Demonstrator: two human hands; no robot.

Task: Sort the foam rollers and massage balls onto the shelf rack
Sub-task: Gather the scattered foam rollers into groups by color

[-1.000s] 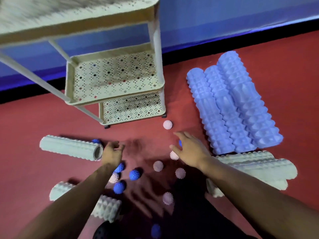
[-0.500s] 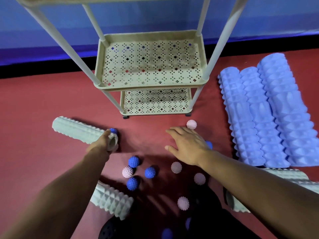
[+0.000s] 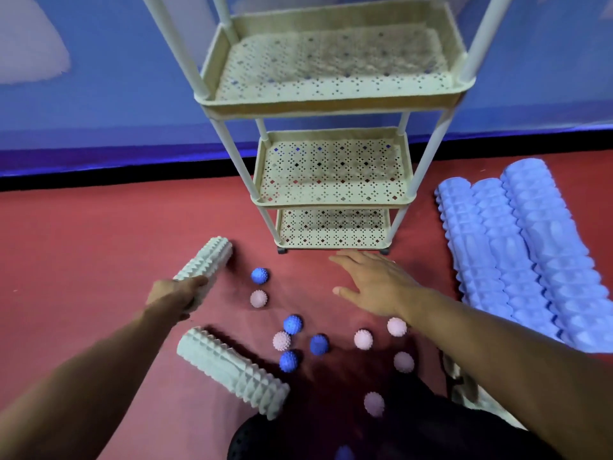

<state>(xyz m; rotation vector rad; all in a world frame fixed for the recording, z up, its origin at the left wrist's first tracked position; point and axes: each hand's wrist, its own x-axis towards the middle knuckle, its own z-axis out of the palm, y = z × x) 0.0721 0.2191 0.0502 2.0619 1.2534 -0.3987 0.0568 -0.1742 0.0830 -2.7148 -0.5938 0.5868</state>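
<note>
My left hand (image 3: 175,292) grips the near end of a white ridged foam roller (image 3: 207,262), which now points away from me toward the shelf rack (image 3: 331,200). My right hand (image 3: 378,282) hovers open, fingers spread, over the red floor just in front of the rack's lowest tier. A second white roller (image 3: 232,368) lies near my left forearm. Several spiky massage balls lie scattered between my arms, among them a blue ball (image 3: 259,275) and a pink ball (image 3: 258,298). Three blue foam rollers (image 3: 517,257) lie side by side at the right.
The cream rack has three perforated tiers in view, all bare, and stands on small castors against a blue wall. More white rollers (image 3: 464,386) lie partly hidden under my right arm. My dark-clothed knees fill the bottom centre.
My left hand took hold of the white roller's end and swung it from lying crosswise to pointing forward. My right hand moved up toward the rack. The view tilted upward.
</note>
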